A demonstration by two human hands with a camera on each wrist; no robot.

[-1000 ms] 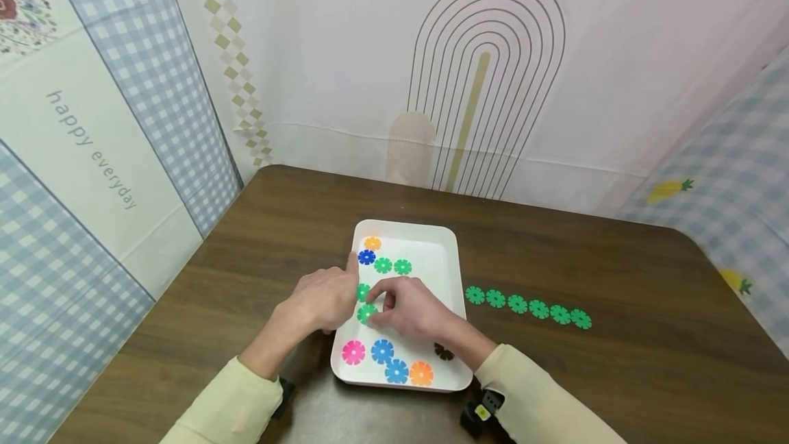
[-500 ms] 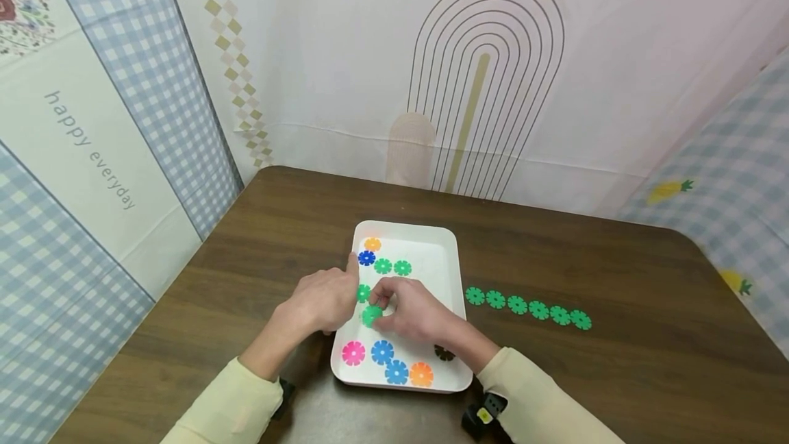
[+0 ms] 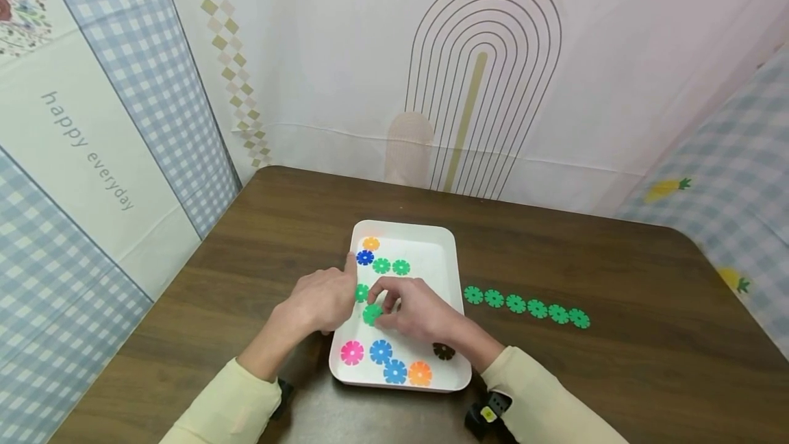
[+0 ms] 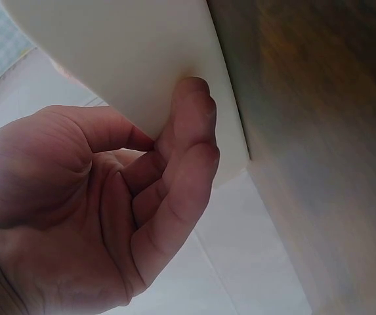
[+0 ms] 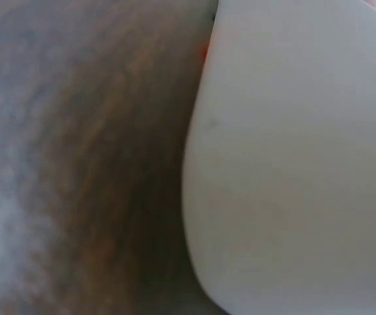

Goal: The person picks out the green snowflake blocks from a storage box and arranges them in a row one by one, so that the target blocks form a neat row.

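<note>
In the head view my left hand (image 3: 324, 298) holds the left side of a white tray (image 3: 425, 233). The left wrist view shows its fingertips (image 4: 194, 98) curled against the tray's outer wall (image 4: 155, 52), with the thumb at the rim. Over the tray, my right hand (image 3: 419, 308) pinches a green notched plastic disc (image 3: 371, 314) between thumb and index finger. Another green disc (image 3: 361, 292) lies just beyond it, partly hidden by the left hand. The right wrist view has only the tray's wall (image 5: 286, 164) and the blurred table; the hand is out of that frame.
Inside the tray lie an orange disc (image 3: 371, 243), a dark blue disc (image 3: 365, 257), green discs (image 3: 381, 266), a pink disc (image 3: 352, 353), light blue discs (image 3: 381, 351) and a brown disc (image 3: 443, 351). Right of it, several green discs (image 3: 516, 303) form a row on the table (image 3: 616, 375).
The right hand has taken the nearer green disc and shifted it slightly to the right, apart from the tray's left wall. The left hand stays in place.
</note>
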